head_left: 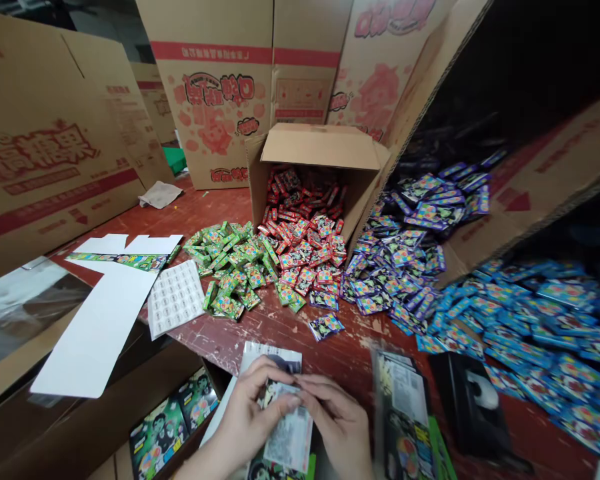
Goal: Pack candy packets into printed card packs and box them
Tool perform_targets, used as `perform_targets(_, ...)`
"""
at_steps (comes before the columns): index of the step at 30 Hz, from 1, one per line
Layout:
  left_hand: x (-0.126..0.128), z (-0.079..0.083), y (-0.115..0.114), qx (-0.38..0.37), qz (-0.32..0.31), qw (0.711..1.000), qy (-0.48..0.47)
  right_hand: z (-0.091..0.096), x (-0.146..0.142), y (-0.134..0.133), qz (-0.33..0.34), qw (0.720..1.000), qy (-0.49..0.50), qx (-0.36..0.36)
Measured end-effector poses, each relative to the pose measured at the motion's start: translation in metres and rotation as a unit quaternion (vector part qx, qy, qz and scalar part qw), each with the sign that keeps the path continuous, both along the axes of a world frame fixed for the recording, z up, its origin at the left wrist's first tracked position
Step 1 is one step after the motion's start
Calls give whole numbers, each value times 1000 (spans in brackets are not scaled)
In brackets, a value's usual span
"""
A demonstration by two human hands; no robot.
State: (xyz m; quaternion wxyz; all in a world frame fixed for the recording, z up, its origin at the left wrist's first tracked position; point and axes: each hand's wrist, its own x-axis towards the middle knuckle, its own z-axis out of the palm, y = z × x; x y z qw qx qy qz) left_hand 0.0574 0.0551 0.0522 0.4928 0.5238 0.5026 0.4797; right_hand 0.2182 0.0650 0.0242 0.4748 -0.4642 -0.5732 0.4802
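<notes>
My left hand (245,413) and my right hand (337,420) meet at the table's front edge, fingers closed in a pinch. Between them is a flat printed packet (290,437) with a pale panel of small print and dark green artwork below. The fingertips cover its top, so what exactly they pinch is hidden. A white printed sheet (273,350) lies just behind my hands. To the right of my right hand is a stack of similar flat packets (405,407) in clear film. One purple sachet (326,327) lies alone beyond my hands.
Small packs lie in heaps: green (235,267), red (310,247), purple (395,267) and blue (540,327). An open carton (325,147) holds red ones. A black tape dispenser (473,407) stands right. Left are a sticker sheet (177,300), a white card cutout (100,327) and printed boxes (167,427).
</notes>
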Motion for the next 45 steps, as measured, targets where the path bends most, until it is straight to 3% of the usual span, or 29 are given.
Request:
perform_targets(2,-6,4,-1,-19,-5,1000,11,7,1,1,28,999,22,-42)
perform_targets(6,-10,6,0,-102,74,991,-31,16,2,4,48,977,67,-196)
perform_targets(9,-9,5,1,-91,77,992,-31,17,3,10,51,966,78,-241)
perform_targets(13,-8,-3,-1,-38,46,998,2,19,3,15,70,970,79,-220)
perform_targets(16,-10,-21,-2,-70,40,996,-44,10,-1,17,91,985,35,-144)
perform_targets(22,-21,-67,3,-195,101,970,-105,-56,-19,56,50,989,-123,-67)
perform_targets(26,-26,-83,4,-207,121,966,-93,-87,-26,82,78,984,-151,-60)
perform_targets(30,-27,-86,5,-207,137,966,-78,-81,-19,89,134,980,-137,-61)
perform_targets(34,-27,-83,5,-208,139,965,-77,-68,-23,89,131,982,-114,-77)
perform_targets(40,-28,-85,2,-222,133,963,-72,-84,-50,88,126,980,-101,-120)
perform_targets(45,-28,-87,2,-224,146,961,-78,-85,-52,87,142,979,-78,-123)
